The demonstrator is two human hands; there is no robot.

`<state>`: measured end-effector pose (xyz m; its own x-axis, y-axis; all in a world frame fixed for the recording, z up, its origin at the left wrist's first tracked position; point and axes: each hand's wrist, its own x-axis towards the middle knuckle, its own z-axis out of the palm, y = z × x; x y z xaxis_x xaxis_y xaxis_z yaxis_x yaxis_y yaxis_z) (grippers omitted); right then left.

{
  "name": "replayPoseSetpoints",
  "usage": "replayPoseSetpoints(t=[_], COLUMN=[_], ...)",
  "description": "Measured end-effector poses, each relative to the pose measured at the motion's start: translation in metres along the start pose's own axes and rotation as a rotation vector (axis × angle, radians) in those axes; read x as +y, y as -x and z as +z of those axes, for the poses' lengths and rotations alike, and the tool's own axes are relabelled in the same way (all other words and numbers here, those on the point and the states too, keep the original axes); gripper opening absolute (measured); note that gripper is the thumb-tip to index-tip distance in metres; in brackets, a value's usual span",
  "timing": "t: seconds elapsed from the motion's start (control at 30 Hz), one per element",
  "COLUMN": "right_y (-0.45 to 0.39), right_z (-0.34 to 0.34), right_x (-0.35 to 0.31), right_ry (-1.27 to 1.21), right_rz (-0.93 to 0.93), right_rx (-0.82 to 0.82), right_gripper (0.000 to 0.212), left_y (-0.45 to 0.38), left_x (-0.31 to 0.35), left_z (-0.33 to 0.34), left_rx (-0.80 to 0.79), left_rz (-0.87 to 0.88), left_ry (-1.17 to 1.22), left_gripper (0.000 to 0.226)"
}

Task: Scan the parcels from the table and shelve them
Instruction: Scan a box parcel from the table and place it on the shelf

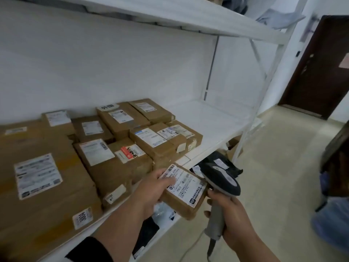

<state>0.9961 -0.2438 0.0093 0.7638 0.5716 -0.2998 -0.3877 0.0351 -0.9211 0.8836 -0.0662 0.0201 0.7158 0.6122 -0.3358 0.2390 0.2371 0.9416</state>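
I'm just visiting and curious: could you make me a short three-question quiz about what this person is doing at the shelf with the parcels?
1. True or false: the left hand holds a small brown parcel with its label facing up.
2. What does the right hand grip?
A. a tape roll
B. a handheld scanner
C. a marker
3. Fill in: the free space on the parcel shelf lies toward its ___ end.

Key: 1 true; 2 B; 3 right.
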Motion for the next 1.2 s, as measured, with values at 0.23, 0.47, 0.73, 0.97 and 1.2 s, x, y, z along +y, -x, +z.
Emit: replayPoseSetpoints(t=[0.23,0.47,0.73,0.97,1.2], right_y=[-0.082,-0.207,-0.352,-0.442,-0.517], right_z=[-0.009,-0.03,-0.047,-0.027,0.002], right_x=[-0.049,-0.087,-0.159,-0.185,-0.163], right_ry=[-0.115,-0.207,-0.074,-0.123,-0.081], right_rz=[-0.024,0.107,0.327,0.26,0.371], right_rx=[-0.091,-0.254,-0.404,-0.483,-0.291], right_gripper=[0.046,0.049,0.057,0.048,0.036], left_y=[-0.093,-0.197,-0.303,-0.347,-0.359], left_x=[0.046,0.099,0.151,0.173,0.16], left_z=[0.032,0.077,0.106,0.107,0.085], left_rx=[0.028,0.146,0.161,0.358,0.631], left_rz=[0.098,0.121,0.041,0.127,0.054], left_ry=[-0.012,-0.001,0.041,-0.146,-0.462], left_gripper=[0.034,0.039,0.077,0.062,0.034])
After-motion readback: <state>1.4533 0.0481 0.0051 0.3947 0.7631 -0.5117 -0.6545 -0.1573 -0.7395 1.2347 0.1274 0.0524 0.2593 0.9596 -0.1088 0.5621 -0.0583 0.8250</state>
